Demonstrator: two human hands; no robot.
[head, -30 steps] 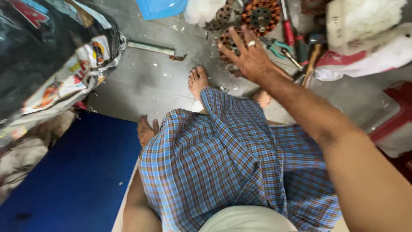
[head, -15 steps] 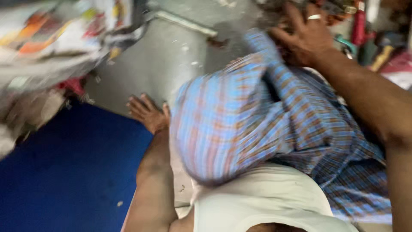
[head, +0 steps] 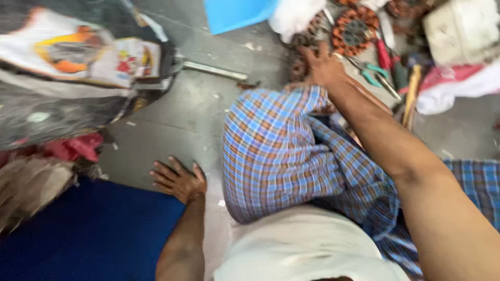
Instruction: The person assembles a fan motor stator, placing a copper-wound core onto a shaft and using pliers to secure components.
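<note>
The right hand (head: 324,66) was stretched out over a dark wound coil (head: 301,65) lying on the concrete floor (head: 192,114), fingers spread and resting on it, not clamped. A raised knee in blue checked cloth (head: 276,156) blocked most of that coil. Just past it sat a copper-wound round stator (head: 355,32), and beside that green-handled pliers (head: 376,75). The left hand (head: 179,179) was flat on the floor, fingers splayed, at the blue mat's (head: 88,234) edge.

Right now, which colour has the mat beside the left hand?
Dark blue, plain. The mat shows best in the head view, next to the left hand.
</note>
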